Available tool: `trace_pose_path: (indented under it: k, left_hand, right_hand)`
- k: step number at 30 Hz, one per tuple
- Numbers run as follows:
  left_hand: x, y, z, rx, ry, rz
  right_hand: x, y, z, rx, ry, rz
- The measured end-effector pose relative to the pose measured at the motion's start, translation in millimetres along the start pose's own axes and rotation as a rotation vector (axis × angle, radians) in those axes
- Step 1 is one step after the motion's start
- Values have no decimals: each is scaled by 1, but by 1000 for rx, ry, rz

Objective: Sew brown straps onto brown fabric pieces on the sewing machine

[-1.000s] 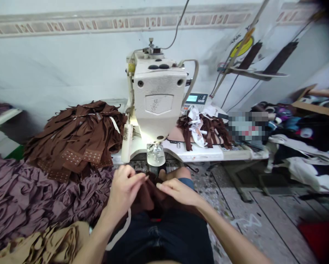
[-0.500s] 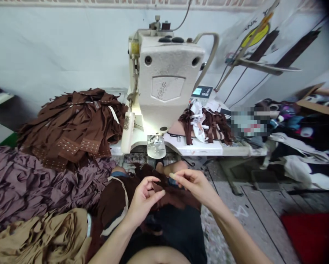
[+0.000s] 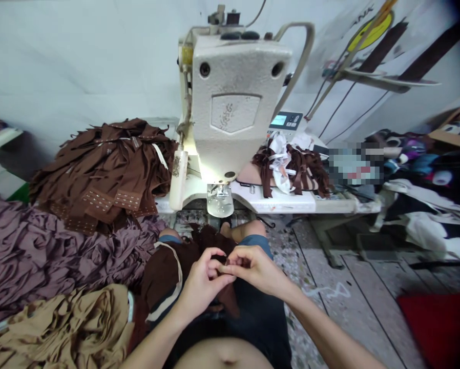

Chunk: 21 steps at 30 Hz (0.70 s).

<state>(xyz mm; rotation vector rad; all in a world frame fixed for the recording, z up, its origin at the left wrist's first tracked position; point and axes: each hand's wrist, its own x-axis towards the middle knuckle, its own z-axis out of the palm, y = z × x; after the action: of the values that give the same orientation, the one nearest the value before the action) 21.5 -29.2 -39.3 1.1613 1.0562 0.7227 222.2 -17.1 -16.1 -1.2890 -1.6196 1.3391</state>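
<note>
My left hand (image 3: 203,279) and my right hand (image 3: 255,267) meet over my lap, fingers curled and pinched together on a dark brown fabric piece (image 3: 168,271) with a cream band. The cloth drapes over my thighs, just in front of the sewing machine (image 3: 230,107). The machine's presser foot (image 3: 220,197) stands a short way beyond my fingertips, lit from above.
A stack of brown pieces with hook tape (image 3: 107,169) lies left of the machine. Mauve fabric (image 3: 34,256) and tan fabric (image 3: 61,328) pile up at my left. Brown and white strips (image 3: 289,166) sit on the table (image 3: 291,205) to the right. Clutter fills the far right.
My hands came together from a small gap half a second ago, and now pinch the brown fabric at one spot. The view has moved closer to the machine.
</note>
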Motion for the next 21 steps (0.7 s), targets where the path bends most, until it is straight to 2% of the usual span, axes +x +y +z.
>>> trace_pose_path:
  k: [4, 6, 8, 10, 12, 14, 17, 21]
  left_hand:
    - [-3, 28, -14, 104, 78, 116]
    - [-1, 48, -22, 223, 173, 261]
    - [4, 70, -29, 426, 276, 492]
    - [12, 89, -34, 668, 353, 783]
    - [23, 103, -36, 914, 375, 1050]
    - [33, 111, -37, 1129, 334, 1241]
    - [46, 113, -39, 1323, 240, 1339]
    - [53, 108, -41, 1359, 246, 1322]
  right_hand:
    - [7, -25, -9, 52, 193, -99]
    - [16, -40, -15, 15, 306, -184]
    - [28, -53, -21, -89, 423, -306]
    - [43, -62, -25, -180, 495, -413]
    - [59, -65, -29, -224, 529, -478]
    - [75, -64, -33, -233, 538, -504]
    - [88, -63, -40, -267, 513, -546]
    - [84, -64, -51, -420, 380, -670]
